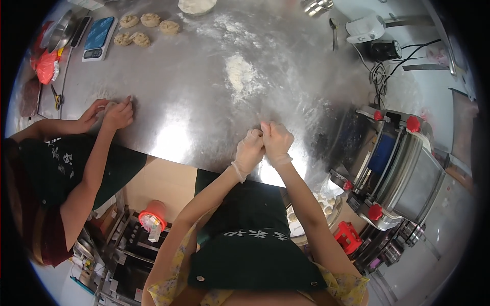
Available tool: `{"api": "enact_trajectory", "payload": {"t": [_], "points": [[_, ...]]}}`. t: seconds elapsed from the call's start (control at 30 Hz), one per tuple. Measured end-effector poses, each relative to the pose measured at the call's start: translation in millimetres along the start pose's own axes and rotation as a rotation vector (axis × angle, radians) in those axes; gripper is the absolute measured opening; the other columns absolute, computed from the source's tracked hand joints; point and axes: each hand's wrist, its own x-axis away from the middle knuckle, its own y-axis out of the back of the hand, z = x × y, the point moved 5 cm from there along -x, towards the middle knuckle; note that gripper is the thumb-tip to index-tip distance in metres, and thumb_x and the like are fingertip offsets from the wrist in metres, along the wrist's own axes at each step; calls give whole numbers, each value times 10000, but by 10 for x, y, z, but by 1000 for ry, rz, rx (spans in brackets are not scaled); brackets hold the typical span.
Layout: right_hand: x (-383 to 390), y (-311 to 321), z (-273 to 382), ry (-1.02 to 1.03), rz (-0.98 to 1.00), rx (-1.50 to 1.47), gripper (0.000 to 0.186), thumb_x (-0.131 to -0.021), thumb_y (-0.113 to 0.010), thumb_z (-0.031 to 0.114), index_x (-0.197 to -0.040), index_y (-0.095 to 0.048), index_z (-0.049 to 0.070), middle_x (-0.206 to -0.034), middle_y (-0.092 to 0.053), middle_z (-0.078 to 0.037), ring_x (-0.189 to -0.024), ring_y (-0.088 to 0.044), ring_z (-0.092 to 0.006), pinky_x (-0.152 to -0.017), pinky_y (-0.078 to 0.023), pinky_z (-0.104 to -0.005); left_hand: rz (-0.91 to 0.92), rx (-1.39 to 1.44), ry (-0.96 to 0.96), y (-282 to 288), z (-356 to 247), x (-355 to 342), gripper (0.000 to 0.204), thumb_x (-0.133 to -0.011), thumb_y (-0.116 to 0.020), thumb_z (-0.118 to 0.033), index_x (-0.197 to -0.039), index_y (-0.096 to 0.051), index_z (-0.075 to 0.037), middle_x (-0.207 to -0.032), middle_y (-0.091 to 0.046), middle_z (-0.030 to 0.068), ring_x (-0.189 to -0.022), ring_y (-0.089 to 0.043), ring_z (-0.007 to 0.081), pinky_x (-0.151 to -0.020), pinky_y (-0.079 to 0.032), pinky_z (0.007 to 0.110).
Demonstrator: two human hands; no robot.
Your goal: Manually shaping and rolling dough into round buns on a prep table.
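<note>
My left hand [249, 152] and my right hand [277, 144], both in clear plastic gloves, meet just above the near edge of the steel table [189, 117]. Their fingers are curled and pressed together, so whatever they hold is hidden. A patch of loose flour [239, 74] lies just beyond them. Below the table edge on the right, a round tray [337, 217] with small pale dough pieces shows partly behind my right forearm.
A co-worker's hands [117, 115] are at the left edge. Further back lie several dough lumps [150, 20], a scale [97, 39], scissors [57, 97], a flour bowl [197, 6] and a spoon [334, 35]. A machine with red knobs [403, 173] and cables [378, 74] occupy the right.
</note>
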Motion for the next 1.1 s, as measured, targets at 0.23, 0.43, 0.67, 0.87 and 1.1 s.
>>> {"api": "enact_trajectory", "payload": {"t": [0.23, 0.43, 0.67, 0.87, 1.1], "points": [[-194, -72, -249, 3, -64, -111, 396, -952, -584, 337, -643, -598, 89, -573, -581, -110, -523, -583, -308, -489, -451, -423, 59, 378, 175, -99, 201, 6, 263, -783, -704, -48, -1040, -654, -83, -1075, -552, 113, -997, -579, 285, -816, -525, 364], [101, -14, -397, -236, -133, -108, 388, -941, -600, 341, -652, -613, 83, -608, -605, -118, -520, -596, -318, -501, -457, -420, 284, 242, 115, -146, -5, -145, 277, -801, -704, -8, -1069, -648, -47, -1061, -577, 100, -971, -597, 221, -799, -534, 306], [177, 51, -517, -351, -163, 24, 392, -939, -605, 363, -669, -629, 81, -638, -619, -122, -522, -596, -309, -484, -452, -405, 108, 156, 210, -113, -90, -165, 299, -740, -743, -11, -1031, -690, -52, -994, -650, 127, -829, -651, 291, -762, -531, 350], [252, 126, -631, -294, -341, -14, 370, -936, -627, 349, -680, -623, 82, -618, -613, -111, -517, -593, -305, -486, -457, -408, 70, 148, 46, -260, -175, -94, 279, -760, -715, 14, -1029, -696, -57, -982, -661, 118, -905, -645, 282, -781, -534, 354], [470, 148, -603, -490, -242, -42, 274, -918, -661, 284, -707, -615, 115, -652, -624, -79, -533, -602, -280, -475, -466, -393, 89, 1, -10, -270, -243, -72, 314, -750, -707, 15, -1056, -689, -54, -1049, -644, 111, -976, -619, 301, -796, -531, 368]]}}
